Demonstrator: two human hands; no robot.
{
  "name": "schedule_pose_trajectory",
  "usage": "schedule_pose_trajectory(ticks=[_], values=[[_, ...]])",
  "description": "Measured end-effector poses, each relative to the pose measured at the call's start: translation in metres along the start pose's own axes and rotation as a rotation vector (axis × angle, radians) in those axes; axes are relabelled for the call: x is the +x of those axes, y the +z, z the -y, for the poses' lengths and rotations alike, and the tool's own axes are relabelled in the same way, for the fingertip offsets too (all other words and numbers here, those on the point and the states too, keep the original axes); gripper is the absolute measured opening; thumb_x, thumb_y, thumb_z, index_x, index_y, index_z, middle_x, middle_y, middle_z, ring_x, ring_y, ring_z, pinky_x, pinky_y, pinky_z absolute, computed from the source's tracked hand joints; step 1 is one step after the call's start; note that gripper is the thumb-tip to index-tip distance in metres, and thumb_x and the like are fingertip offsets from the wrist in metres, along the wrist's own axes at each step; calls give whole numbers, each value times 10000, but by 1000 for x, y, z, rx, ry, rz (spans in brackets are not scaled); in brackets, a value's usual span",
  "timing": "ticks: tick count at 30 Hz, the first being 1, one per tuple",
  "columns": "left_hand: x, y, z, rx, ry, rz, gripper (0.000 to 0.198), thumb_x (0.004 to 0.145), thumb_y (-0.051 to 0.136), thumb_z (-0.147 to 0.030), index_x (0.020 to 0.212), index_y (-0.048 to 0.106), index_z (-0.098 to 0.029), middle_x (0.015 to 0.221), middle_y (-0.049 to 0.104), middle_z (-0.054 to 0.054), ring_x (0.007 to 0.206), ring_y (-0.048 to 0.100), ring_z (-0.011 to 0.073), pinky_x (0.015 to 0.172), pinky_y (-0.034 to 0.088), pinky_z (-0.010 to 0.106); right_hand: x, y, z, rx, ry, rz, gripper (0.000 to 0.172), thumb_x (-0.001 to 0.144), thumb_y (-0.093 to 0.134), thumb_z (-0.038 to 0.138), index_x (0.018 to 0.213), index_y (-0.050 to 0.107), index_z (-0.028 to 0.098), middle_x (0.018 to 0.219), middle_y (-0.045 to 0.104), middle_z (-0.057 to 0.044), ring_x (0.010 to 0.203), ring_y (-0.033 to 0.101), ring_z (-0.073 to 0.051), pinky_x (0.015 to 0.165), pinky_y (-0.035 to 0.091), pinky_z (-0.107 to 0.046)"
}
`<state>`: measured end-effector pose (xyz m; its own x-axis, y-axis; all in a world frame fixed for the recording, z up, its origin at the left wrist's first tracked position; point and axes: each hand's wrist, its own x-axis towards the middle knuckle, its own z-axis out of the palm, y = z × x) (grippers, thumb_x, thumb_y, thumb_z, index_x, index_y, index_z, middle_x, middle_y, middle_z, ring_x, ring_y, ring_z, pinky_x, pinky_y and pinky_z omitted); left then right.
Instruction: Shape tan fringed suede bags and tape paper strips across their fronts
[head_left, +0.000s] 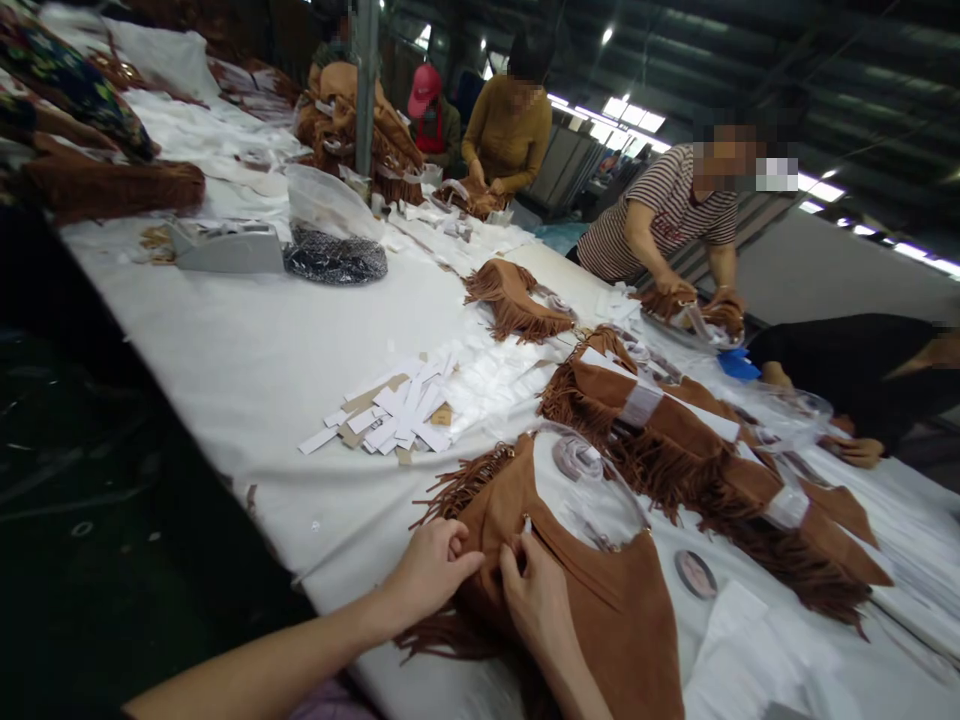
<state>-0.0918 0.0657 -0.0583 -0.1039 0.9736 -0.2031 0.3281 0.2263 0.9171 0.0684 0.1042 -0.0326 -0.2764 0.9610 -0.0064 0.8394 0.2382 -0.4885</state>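
Observation:
A brown suede handbag with long fringe lies on the table in front of me. Its clear-wrapped strap arches at the far side. On the bag's left part rests my left hand, its fingers curled and thumb stretched over the suede; the fingertips are partly hidden. My right hand is closed by the bag's zipped opening. From its fingertips sticks up a small white-wrapped zipper pull. A roll of pale wrapped strap sits inside the strap's loop.
White and tan card strips lie in a pile beyond the bag. More fringed bags are lined up to the right, near a round tape roll. A grey tape dispenser stands farther back. Several co-workers handle bags around the table; its edge runs along the left.

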Motion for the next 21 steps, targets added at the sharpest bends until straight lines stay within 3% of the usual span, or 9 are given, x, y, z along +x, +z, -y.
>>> schedule_pose_trajectory(ticks=[4, 10, 14, 21], values=[[15, 0, -5, 121, -36, 95, 167, 707, 613, -326, 715, 657, -165, 633, 608, 1, 611, 538, 150, 561, 353, 260, 0, 2, -4, 109, -36, -26, 241, 839, 411, 383, 661, 437, 223, 580, 497, 21, 509, 426, -134, 523, 308, -255], [34, 3, -16, 165, -104, 236, 109, 677, 605, -248, 649, 657, -157, 599, 609, 2, 595, 553, 136, 536, 346, 239, 1, 2, -6, 211, -26, -20, 242, 820, 441, 367, 633, 430, 215, 539, 457, 48, 488, 396, -112, 505, 303, -236], [41, 12, -16, 157, -184, 321, 174, 691, 593, -284, 603, 657, -149, 435, 515, -18, 439, 493, 122, 449, 336, 226, 1, 1, -8, 245, -16, -14, 243, 810, 453, 351, 614, 423, 212, 527, 436, 54, 486, 386, -105, 496, 295, -230], [43, 19, -13, 209, -180, 350, 204, 697, 505, -179, 561, 652, -137, 406, 497, -8, 391, 469, 118, 431, 332, 226, 0, 3, -8, 249, -15, -13, 244, 805, 443, 340, 599, 413, 212, 524, 398, 59, 487, 373, -103, 496, 289, -233]])
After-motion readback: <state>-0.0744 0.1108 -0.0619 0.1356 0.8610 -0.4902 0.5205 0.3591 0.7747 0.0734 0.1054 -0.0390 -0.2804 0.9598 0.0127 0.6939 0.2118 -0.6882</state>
